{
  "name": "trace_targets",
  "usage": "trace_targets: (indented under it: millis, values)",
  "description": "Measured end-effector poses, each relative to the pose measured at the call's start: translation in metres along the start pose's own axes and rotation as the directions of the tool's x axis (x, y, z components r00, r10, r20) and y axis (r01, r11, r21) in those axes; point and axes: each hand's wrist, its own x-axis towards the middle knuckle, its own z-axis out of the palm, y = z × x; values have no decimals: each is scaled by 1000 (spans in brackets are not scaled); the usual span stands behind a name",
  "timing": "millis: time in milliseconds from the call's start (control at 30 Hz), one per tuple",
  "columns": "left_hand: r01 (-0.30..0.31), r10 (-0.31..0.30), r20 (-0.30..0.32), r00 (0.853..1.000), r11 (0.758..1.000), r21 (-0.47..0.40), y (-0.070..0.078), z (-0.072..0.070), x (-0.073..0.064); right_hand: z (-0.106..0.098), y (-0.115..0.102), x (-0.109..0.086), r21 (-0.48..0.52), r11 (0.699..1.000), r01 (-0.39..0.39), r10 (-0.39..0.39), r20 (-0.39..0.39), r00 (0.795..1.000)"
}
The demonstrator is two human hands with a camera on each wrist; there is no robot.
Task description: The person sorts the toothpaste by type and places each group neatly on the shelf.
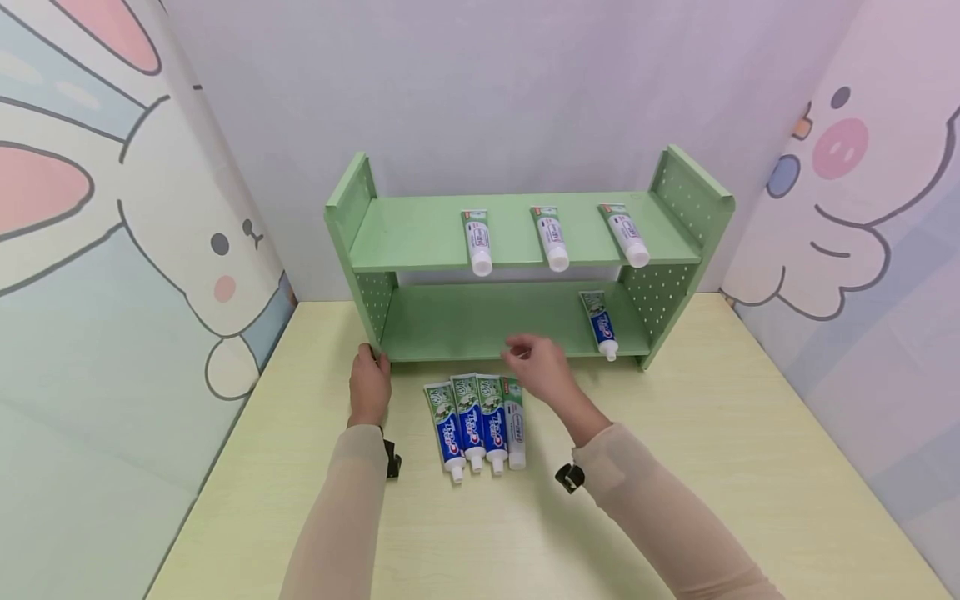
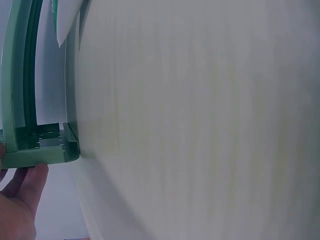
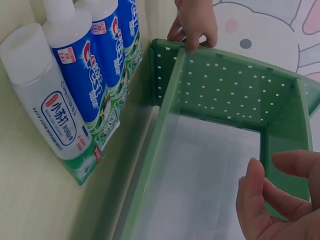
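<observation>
My left hand [image 1: 369, 387] grips the front edge of the left side panel of a green two-tier shelf [image 1: 465, 321], low down near the table. Over the front edge of the lower tier hovers my right hand [image 1: 546, 372], thumb and fingers loosely curved and apart, nothing between them in the right wrist view. Just below, on the table, lie three blue-and-green toothpaste tubes [image 1: 469, 421] and one white-and-green toothpaste tube [image 1: 514, 425], side by side with caps toward me. A blue-and-green toothpaste tube [image 1: 602, 327] lies at the right of the lower tier.
Three white-and-green tubes [image 1: 551, 236] lie spaced out on the upper tier, caps at its front edge. The shelf stands on a pale wooden table [image 1: 750, 433]. Behind it hangs a plain pale curtain [image 1: 510, 100], with cartoon-printed panels [image 1: 135, 350] at both sides.
</observation>
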Motion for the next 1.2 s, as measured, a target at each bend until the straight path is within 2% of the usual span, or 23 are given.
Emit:
trace_targets:
  millis: [733, 1200]
  values:
    - [9, -9, 6, 1000, 1000, -9, 0, -1, 0, 11, 19, -4, 11, 999, -37, 36, 17, 999]
    - [3, -3, -3, 1000, 1000, -17, 1, -2, 0, 19, 35, -8, -29, 996, -90, 92, 57, 994]
